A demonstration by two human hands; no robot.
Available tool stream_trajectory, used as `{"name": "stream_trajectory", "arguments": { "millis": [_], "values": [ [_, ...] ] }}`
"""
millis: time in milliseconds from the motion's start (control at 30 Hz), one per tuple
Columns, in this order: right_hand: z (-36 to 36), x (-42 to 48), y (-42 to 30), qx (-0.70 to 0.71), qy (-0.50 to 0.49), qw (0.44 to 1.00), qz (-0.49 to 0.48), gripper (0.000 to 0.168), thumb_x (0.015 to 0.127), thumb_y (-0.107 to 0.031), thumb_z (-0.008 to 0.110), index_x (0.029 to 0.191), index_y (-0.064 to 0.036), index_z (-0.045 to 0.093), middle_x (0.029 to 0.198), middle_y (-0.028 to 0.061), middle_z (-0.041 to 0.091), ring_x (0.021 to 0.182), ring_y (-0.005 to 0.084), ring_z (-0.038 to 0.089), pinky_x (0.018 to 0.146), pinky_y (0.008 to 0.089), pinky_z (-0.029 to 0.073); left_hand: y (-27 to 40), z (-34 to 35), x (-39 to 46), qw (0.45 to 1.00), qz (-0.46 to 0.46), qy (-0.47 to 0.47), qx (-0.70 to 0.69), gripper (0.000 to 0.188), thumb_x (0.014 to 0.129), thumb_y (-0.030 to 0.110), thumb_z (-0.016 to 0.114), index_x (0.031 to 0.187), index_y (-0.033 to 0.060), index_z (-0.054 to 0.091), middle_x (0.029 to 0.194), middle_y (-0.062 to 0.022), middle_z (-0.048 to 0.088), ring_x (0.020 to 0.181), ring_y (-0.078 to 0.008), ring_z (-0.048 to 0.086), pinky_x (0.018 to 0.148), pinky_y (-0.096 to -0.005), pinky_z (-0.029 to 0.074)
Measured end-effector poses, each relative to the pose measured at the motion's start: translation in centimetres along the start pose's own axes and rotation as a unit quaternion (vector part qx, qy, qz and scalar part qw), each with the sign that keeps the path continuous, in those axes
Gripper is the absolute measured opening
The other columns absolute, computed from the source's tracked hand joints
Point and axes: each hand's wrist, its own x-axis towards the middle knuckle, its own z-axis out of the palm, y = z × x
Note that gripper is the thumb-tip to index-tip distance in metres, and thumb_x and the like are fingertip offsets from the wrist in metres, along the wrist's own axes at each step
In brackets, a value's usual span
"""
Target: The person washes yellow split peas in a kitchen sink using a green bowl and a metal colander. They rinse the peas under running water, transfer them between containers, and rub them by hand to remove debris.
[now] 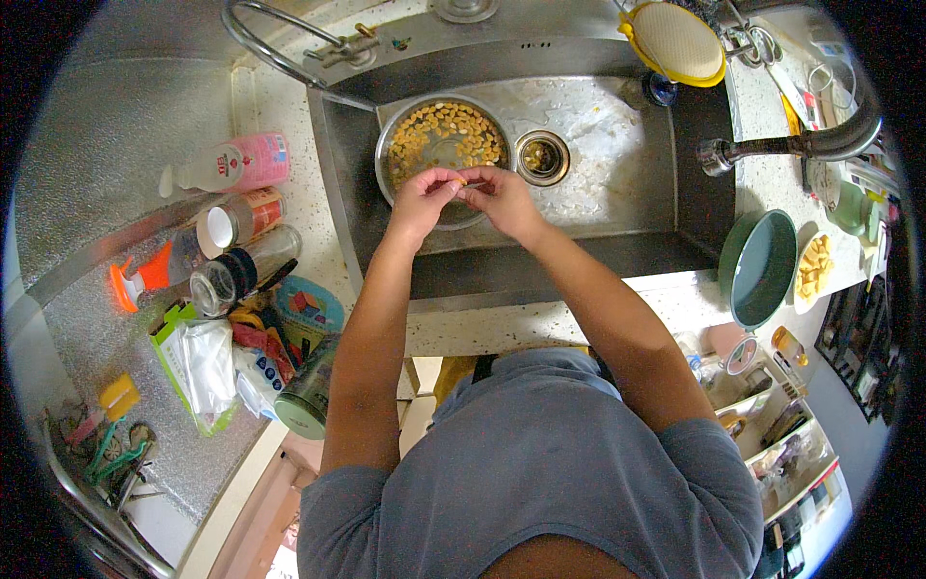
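Over the near edge of a round metal bowl (pixel 504 130) in the sink, my left hand (pixel 422 206) and my right hand (pixel 504 204) meet at the fingertips. Between them they pinch a small orange-yellow piece (pixel 461 182), mostly hidden by the fingers. Liquid fills part of the bowl, and many yellow seeds (pixel 448 116), apparently pumpkin seeds, float in it. My hands cover some of the bowl's near side. Just right of it is the sink drain (pixel 542 158), with yellowish bits in its strainer.
The steel sink (pixel 608 195) surrounds the bowl. Bottles (pixel 253 161), a glass jar (pixel 246 268) and bags (pixel 206 362) crowd the left counter. At right are a faucet (pixel 788 147), a green basin (pixel 759 271) and a plate of yellow chunks (pixel 814 268). A yellow-rimmed mesh strainer (pixel 676 43) hangs at the upper right.
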Motion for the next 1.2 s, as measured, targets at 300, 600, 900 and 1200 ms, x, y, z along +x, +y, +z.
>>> {"name": "stream_trajectory", "arguments": {
  "millis": [300, 600, 900, 1200],
  "values": [
    [0.3, -0.5, -1.2, -0.063, 0.057, 0.996, -0.007, 0.017, 0.078, -0.015, 0.057, 0.087, -0.001, 0.061, 0.067, 0.0112, 0.061, 0.056, 0.0140, 0.058, 0.054, 0.0269, 0.046, 0.6, 0.6, -0.4, 0.994, 0.055, 0.041, 0.086, 0.009, 0.080, 0.008, 0.053, 0.085, 0.0018, 0.057, 0.077, -0.0001, 0.057, 0.072, -0.0075, 0.051, 0.066, -0.0202, 0.041],
    [0.5, -0.5, -0.9, -0.053, 0.062, 0.996, 0.020, 0.016, 0.080, -0.014, 0.055, 0.085, 0.000, 0.061, 0.065, 0.0096, 0.061, 0.056, 0.0127, 0.059, 0.053, 0.0259, 0.047, 0.8, 1.0, -0.7, 0.965, 0.139, 0.101, 0.199, 0.009, 0.077, 0.009, 0.054, 0.084, 0.0033, 0.056, 0.075, -0.0084, 0.061, 0.067, -0.0184, 0.059, 0.059, -0.0280, 0.045],
    [0.9, 0.1, -0.5, 0.113, 0.039, 0.989, 0.092, 0.018, 0.078, -0.013, 0.059, 0.086, 0.003, 0.060, 0.069, 0.0066, 0.061, 0.060, 0.0112, 0.058, 0.054, 0.0226, 0.048, 0.6, 0.6, -0.9, 0.968, 0.103, 0.120, 0.195, 0.009, 0.077, 0.006, 0.055, 0.085, 0.0016, 0.057, 0.077, -0.0062, 0.061, 0.069, -0.0119, 0.057, 0.065, -0.0236, 0.045],
    [-3.2, -2.4, -0.5, 0.280, 0.072, 0.941, 0.175, 0.028, 0.073, -0.005, 0.063, 0.097, 0.002, 0.053, 0.087, 0.0080, 0.058, 0.076, 0.0144, 0.057, 0.068, 0.0242, 0.048, 0.9, 1.7, 0.0, 0.977, 0.124, 0.070, 0.156, 0.013, 0.076, 0.005, 0.056, 0.088, 0.0009, 0.059, 0.081, -0.0059, 0.062, 0.074, -0.0116, 0.058, 0.069, -0.0231, 0.044]
  ]
}}
